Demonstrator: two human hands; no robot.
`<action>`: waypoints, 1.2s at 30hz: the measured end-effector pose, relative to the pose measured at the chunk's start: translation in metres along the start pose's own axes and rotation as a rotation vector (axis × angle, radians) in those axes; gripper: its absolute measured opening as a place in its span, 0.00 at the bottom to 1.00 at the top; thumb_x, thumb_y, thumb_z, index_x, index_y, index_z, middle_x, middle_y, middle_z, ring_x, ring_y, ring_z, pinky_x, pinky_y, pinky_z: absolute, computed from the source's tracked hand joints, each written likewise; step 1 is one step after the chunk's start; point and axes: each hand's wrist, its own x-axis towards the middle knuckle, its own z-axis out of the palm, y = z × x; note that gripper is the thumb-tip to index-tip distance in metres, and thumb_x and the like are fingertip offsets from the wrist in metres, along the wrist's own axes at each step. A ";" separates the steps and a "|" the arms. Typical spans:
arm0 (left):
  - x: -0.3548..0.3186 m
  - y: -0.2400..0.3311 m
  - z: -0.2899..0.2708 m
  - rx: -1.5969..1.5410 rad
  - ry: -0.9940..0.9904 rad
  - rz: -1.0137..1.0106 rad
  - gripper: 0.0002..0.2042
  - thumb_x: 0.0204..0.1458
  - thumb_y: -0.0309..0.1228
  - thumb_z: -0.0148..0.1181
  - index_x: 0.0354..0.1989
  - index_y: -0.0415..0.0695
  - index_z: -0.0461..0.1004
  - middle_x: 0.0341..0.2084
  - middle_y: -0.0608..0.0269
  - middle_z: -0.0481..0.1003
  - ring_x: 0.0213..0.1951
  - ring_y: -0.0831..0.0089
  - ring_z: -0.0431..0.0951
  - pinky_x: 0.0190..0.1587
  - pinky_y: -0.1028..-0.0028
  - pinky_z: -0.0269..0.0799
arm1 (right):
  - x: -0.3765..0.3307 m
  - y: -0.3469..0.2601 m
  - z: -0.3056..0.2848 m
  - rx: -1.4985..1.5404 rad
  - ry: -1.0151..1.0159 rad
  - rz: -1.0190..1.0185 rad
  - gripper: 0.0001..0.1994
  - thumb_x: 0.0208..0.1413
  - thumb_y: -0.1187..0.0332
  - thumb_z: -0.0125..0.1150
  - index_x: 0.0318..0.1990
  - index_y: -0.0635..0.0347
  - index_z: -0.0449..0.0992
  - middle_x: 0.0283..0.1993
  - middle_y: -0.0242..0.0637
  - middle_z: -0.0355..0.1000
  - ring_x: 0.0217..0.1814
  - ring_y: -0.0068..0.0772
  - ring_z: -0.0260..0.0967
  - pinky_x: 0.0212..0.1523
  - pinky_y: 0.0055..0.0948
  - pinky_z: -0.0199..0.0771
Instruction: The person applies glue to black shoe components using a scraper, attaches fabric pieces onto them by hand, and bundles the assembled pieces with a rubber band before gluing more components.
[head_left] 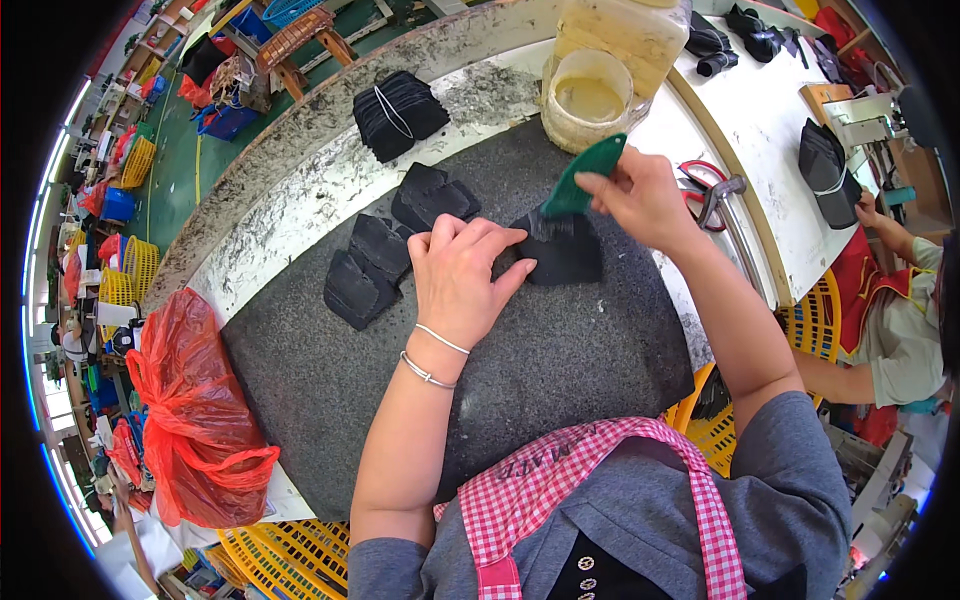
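Observation:
My right hand (pixel 637 198) is closed round a green-handled brush (pixel 588 178). Its bristles lie on the upper left of a black, flat piece of material (pixel 568 255). Across from it, my left hand (pixel 462 265) rests with its fingers spread. Its index fingertip and thumb tip are at that piece's left edge. Several similar black pieces (pixel 358 290) lie to the left of my left hand, some overlapping, on the dark speckled mat (pixel 330 390). Parts of these are hidden behind my fingers.
Beyond the mat stand a black stack with a white band (pixel 400 115) and a crusted glue pot (pixel 588 95). Red-handled scissors (pixel 705 190) lie at right. A red plastic bag (pixel 195 420) sits at left. Another person's arm (pixel 890 225) is by a machine at right.

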 end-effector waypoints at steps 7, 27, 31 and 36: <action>-0.002 0.000 0.004 0.025 0.022 0.016 0.14 0.43 0.40 0.76 0.39 0.55 0.85 0.33 0.79 0.80 0.41 0.71 0.72 0.47 0.66 0.58 | -0.031 -0.002 -0.019 -0.035 -0.272 -0.142 0.07 0.58 0.73 0.69 0.42 0.65 0.80 0.28 0.36 0.79 0.30 0.22 0.77 0.32 0.26 0.78; -0.127 -0.071 -0.141 0.188 0.230 -0.399 0.10 0.44 0.27 0.76 0.36 0.46 0.87 0.29 0.63 0.82 0.35 0.64 0.76 0.42 0.67 0.71 | 0.053 -0.009 -0.036 -0.312 0.519 -0.418 0.08 0.57 0.69 0.71 0.40 0.63 0.83 0.29 0.38 0.78 0.28 0.24 0.75 0.30 0.28 0.71; -0.116 -0.076 -0.118 0.119 0.187 -0.400 0.11 0.44 0.28 0.76 0.37 0.45 0.87 0.30 0.63 0.82 0.36 0.64 0.77 0.43 0.66 0.71 | 0.059 0.002 -0.037 -0.404 0.465 -0.495 0.10 0.57 0.67 0.71 0.42 0.62 0.83 0.28 0.39 0.77 0.27 0.24 0.73 0.29 0.30 0.71; -0.037 -0.024 -0.036 -0.132 0.133 0.001 0.12 0.44 0.36 0.76 0.38 0.51 0.86 0.30 0.69 0.82 0.37 0.66 0.76 0.42 0.67 0.68 | 0.065 0.004 -0.049 0.032 0.350 -0.050 0.12 0.57 0.65 0.71 0.42 0.64 0.83 0.27 0.32 0.78 0.26 0.20 0.72 0.28 0.26 0.70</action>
